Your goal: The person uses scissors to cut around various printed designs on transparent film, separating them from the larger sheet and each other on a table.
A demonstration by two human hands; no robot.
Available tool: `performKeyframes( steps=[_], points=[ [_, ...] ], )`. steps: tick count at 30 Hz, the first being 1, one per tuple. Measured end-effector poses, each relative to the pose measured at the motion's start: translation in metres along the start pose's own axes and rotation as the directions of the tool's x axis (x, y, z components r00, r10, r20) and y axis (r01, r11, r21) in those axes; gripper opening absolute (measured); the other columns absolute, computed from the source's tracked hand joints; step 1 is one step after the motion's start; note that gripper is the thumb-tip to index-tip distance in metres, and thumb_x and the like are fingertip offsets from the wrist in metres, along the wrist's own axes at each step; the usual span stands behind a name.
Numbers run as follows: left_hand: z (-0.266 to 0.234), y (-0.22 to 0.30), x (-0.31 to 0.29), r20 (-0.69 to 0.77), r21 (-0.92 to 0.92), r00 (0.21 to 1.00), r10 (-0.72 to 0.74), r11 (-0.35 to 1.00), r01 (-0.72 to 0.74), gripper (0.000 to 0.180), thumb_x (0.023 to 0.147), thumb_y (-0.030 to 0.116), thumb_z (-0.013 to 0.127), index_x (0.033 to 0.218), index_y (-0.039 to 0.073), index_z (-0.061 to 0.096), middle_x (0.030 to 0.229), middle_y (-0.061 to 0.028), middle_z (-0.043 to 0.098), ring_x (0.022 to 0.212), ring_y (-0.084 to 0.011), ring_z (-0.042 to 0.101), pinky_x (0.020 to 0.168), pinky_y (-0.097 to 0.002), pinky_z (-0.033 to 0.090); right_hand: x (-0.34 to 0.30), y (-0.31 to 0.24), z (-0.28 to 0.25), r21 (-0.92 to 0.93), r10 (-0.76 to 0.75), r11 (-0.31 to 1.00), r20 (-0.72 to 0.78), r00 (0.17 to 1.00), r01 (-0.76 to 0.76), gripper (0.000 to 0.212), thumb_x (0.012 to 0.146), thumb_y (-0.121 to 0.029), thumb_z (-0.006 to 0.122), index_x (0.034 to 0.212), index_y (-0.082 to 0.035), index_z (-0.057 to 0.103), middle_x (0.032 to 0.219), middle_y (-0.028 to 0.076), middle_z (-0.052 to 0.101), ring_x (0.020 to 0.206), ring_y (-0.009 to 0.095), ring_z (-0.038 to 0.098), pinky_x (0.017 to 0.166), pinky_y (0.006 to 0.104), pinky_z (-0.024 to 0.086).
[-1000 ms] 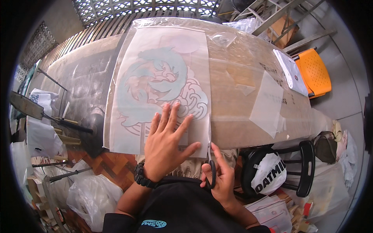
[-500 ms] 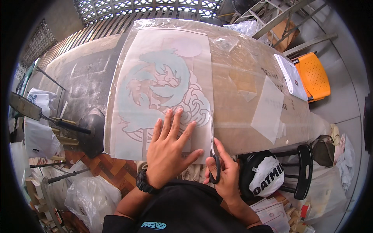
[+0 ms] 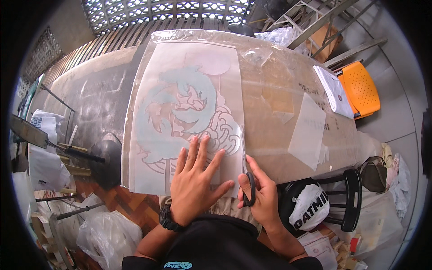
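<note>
A large pale translucent sheet [image 3: 164, 56] lies on the table, marked with light-teal curved creature shapes, swirling wave lines and a pinkish disc. My left hand [image 3: 192, 180] rests flat on its near part, fingers spread, wearing a black watch. Beside the sheet's right edge, my right hand [image 3: 264, 198] grips scissors [image 3: 250, 198] by their black handles. The metal blades point away from me, along that edge. Whether they are parted is too fine to make out.
Clear plastic covers the brown tabletop [image 3: 270, 139], where a loose translucent offcut [image 3: 308, 132] lies to the right. Beyond are folded white cloth [image 3: 333, 92] and an orange chair [image 3: 362, 87]. A black chair [image 3: 352, 202] stands near right. A dark surface [image 3: 94, 90] adjoins at left.
The scissors and my right hand have moved a little farther along the sheet's right edge, away from me. My left hand stays flat on the sheet. The whole view has shifted slightly.
</note>
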State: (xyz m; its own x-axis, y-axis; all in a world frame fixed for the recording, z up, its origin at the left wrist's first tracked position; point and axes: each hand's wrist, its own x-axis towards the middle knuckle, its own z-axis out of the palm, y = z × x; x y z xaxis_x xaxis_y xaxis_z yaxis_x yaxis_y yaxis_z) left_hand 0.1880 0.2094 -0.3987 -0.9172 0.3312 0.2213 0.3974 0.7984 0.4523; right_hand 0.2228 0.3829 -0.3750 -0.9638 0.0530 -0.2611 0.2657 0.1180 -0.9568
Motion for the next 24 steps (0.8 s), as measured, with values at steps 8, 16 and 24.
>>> performKeyframes(
  steps=[8, 16, 24],
  points=[
    [-0.001, 0.002, 0.002, 0.020, 0.007, 1.000, -0.007, 1.000, 0.006, 0.067, 0.080, 0.049, 0.072, 0.136, 0.015, 0.057, 0.154, -0.0203, 0.036, 0.145, -0.0390, 0.029, 0.116, -0.0512, 0.025, 0.021, -0.005, -0.002, 0.010, -0.013, 1.000, 0.004, 1.000, 0.013, 0.068, 0.096, -0.037, 0.066, 0.143, 0.007, 0.043, 0.056, 0.002, 0.055, 0.050, 0.006, 0.055, 0.048, 0.0241, 0.044],
    [0.001, 0.002, 0.001, 0.024, 0.024, 1.000, -0.016, 1.000, 0.016, 0.067, 0.081, 0.051, 0.071, 0.138, 0.017, 0.056, 0.155, -0.0203, 0.035, 0.147, -0.0382, 0.027, 0.117, -0.0503, 0.023, 0.053, -0.014, -0.004, -0.041, -0.073, 0.996, 0.027, 0.997, 0.074, 0.067, 0.097, -0.037, 0.065, 0.141, 0.008, 0.043, 0.058, 0.003, 0.055, 0.048, 0.007, 0.054, 0.047, 0.0245, 0.044],
    [-0.002, 0.002, 0.000, 0.016, 0.041, 1.000, -0.003, 0.999, 0.002, 0.068, 0.081, 0.053, 0.071, 0.138, 0.018, 0.056, 0.155, -0.0197, 0.035, 0.145, -0.0388, 0.029, 0.116, -0.0514, 0.025, 0.080, -0.017, -0.002, -0.012, -0.113, 0.993, 0.061, 0.992, 0.114, 0.069, 0.097, -0.038, 0.064, 0.143, 0.008, 0.040, 0.061, 0.002, 0.055, 0.048, 0.007, 0.054, 0.045, 0.0224, 0.043]
  ],
)
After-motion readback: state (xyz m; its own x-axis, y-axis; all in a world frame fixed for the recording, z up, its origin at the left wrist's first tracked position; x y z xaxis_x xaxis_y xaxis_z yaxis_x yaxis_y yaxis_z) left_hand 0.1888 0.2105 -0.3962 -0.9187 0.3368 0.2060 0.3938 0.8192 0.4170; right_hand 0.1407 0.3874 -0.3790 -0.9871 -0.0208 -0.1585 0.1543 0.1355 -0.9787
